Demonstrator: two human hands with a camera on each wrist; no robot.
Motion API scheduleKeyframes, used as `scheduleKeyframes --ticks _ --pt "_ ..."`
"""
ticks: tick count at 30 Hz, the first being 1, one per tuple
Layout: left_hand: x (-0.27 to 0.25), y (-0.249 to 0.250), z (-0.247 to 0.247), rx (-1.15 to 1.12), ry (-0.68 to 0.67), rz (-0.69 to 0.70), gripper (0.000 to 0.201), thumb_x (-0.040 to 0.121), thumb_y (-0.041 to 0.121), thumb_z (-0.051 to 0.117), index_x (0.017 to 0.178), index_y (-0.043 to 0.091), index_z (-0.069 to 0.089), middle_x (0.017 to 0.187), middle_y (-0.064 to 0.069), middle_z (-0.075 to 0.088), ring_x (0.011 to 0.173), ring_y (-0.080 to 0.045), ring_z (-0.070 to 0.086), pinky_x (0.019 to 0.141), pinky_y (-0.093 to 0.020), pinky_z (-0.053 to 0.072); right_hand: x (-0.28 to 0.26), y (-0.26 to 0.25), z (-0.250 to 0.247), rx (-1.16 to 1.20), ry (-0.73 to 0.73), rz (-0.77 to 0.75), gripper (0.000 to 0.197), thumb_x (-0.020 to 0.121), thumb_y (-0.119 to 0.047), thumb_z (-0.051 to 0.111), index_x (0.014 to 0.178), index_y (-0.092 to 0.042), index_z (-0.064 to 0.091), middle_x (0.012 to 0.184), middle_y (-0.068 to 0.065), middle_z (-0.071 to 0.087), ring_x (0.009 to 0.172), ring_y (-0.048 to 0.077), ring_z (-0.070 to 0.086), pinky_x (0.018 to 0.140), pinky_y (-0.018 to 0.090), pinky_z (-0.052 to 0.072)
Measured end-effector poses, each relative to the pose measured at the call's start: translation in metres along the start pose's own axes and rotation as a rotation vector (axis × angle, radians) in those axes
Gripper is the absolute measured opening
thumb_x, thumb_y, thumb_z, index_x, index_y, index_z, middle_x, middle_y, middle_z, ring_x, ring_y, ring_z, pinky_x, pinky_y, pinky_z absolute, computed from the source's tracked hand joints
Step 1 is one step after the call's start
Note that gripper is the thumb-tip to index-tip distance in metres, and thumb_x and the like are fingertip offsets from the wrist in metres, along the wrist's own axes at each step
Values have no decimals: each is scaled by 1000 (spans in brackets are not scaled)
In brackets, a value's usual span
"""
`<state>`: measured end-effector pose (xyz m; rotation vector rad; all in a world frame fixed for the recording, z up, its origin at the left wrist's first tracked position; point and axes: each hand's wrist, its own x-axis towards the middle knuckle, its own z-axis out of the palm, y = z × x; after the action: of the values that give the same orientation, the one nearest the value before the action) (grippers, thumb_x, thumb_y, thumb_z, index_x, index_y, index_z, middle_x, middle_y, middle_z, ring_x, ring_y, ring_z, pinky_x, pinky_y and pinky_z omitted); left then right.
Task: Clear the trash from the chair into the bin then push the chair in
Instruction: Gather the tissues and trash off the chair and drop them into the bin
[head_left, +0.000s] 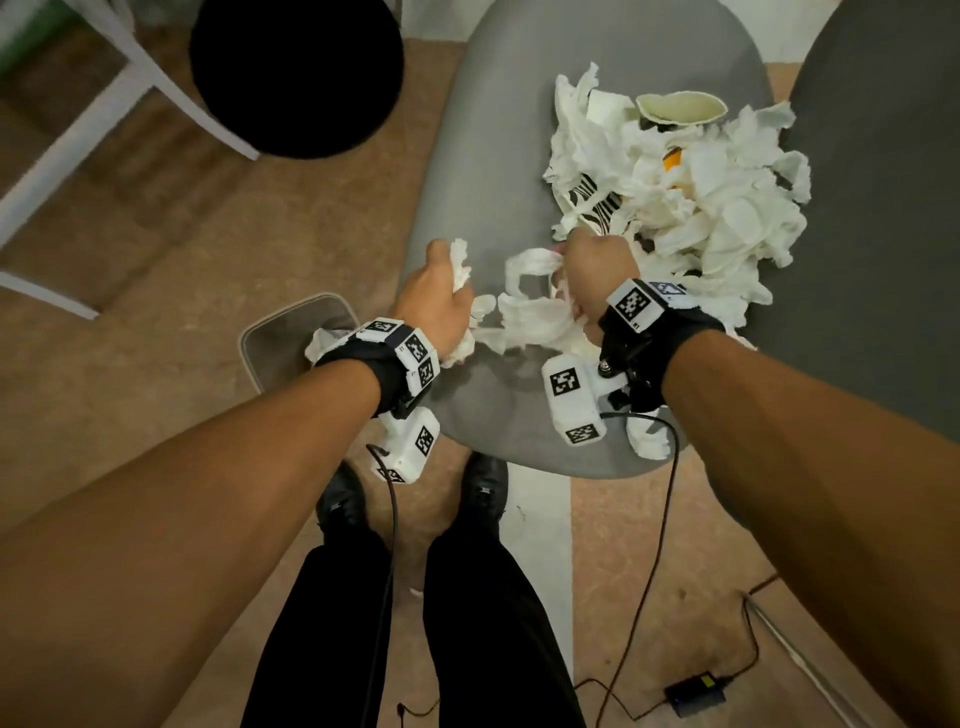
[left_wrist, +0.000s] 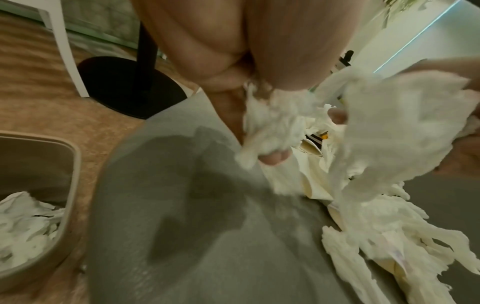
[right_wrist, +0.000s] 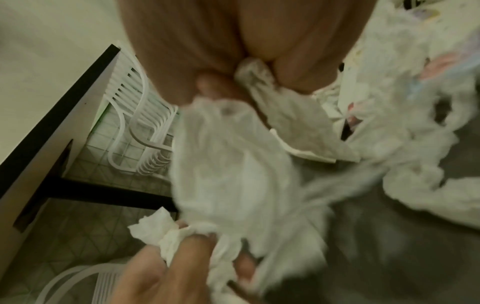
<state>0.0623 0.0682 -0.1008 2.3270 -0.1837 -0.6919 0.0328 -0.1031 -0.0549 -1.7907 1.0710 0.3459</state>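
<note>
1. So my left hand (head_left: 441, 296) is balled up around a wad of tissue (head_left: 461, 270), fingers curled tight on it. My right hand (head_left: 597, 270) is fisted too, curled into a long shredded strip of tissue (head_left: 530, 312) that runs across to the left hand.

2. Both hands sit over the front half of the chair (head_left: 467, 171) seat. The main trash pile (head_left: 691, 197) is farther back on the seat, against the backrest side: loads of torn tissue, a crushed paper cup (head_left: 680, 109) on top, and something with a black striped print poking out.

3. The bin (head_left: 280, 338) is on the floor just left of the chair, right under my left wrist, with tissue already in it.

4. Handling, my guess: this stuff weighs basically nothing, is soft and squashy, and tears if you pull it. Looks like the strip could rip between my hands rather than come up whole.

5. So I'd bunch it instead of tugging: scoop from underneath, compress into a ball, then carry. Loose scraps will probably drop off on the way, like the piece hanging at the seat's front edge.

6. The cup is stiffer, so I'd pinch it by the rim or crush it in with the tissue.

7. Plenty left; the chair push comes way later.
</note>
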Motion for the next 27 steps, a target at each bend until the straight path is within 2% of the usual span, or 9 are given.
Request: scheduleKeyframes --ticks 2,4,6,10,14,18,23,25,27 --pt "-1 -10 -6 -21 0 -14 18 92 21 46 101 11 58 94 -11 68 88 -36 65 76 -38 52 -2 -8 12 49 -26 43 32 93 -30 50 102 -3 65 97 16 67 89 32 66 74 40 51" --pt "-2 -19 -11 -35 30 -45 26 92 27 48 70 16 55 72 -8 65 76 -36 65 65 -35 51 -7 -16 22 254 -104 159 38 80 -41 64 96 -7 66 92 13 69 72 27 64 61 35 50" --pt "-2 -28 -15 -100 80 -81 33 88 39 51 63 17 53 68 -4 68 71 -30 67 63 -34 53 -3 -10 34 289 -221 234 54 63 -35 84 103 -5 64 95 17 72 63 24 64 58 33 53" --pt "-2 -50 -25 -156 127 -105 27 80 38 69 98 17 65 81 11 68 75 -15 65 59 -19 41 -4 -3 53 -1 -180 117 49 67 -6 85 113 -5 66 100 13 74 91 30 73 78 39 61" --pt "0 -72 -37 -179 164 -126 25 91 20 61 111 5 64 98 -6 71 89 -24 68 67 -20 40 -5 -4 69 -87 -120 -45 25 96 -9 57 119 -4 65 104 16 69 79 26 68 67 29 60" --pt "-7 -81 -44 -289 165 -167 26 98 12 49 123 5 50 97 -1 66 54 -6 60 40 -10 42 -8 -13 75 -380 -20 -227 33 100 -23 49 116 0 65 97 10 66 91 28 64 77 33 49" --pt "-11 -87 -38 -337 161 -185 36 100 17 46 135 13 38 98 -5 67 51 -10 61 34 -12 41 -5 -21 79 -302 -19 -237 43 91 -44 66 112 -8 55 87 7 63 63 17 62 44 10 44" --pt "-13 -86 -36 -352 129 -180 36 99 19 46 134 17 38 94 -10 70 54 -19 66 36 -22 46 0 -18 82 -347 -80 -206 74 67 -50 87 119 -12 51 96 4 64 77 19 65 67 20 57" --pt "-12 -86 -35 -350 133 -178 34 99 20 46 133 15 41 94 -9 68 54 -17 65 36 -19 45 1 -18 83 -511 -118 -223 73 70 -34 87 127 -12 47 108 2 62 95 22 62 85 33 52"
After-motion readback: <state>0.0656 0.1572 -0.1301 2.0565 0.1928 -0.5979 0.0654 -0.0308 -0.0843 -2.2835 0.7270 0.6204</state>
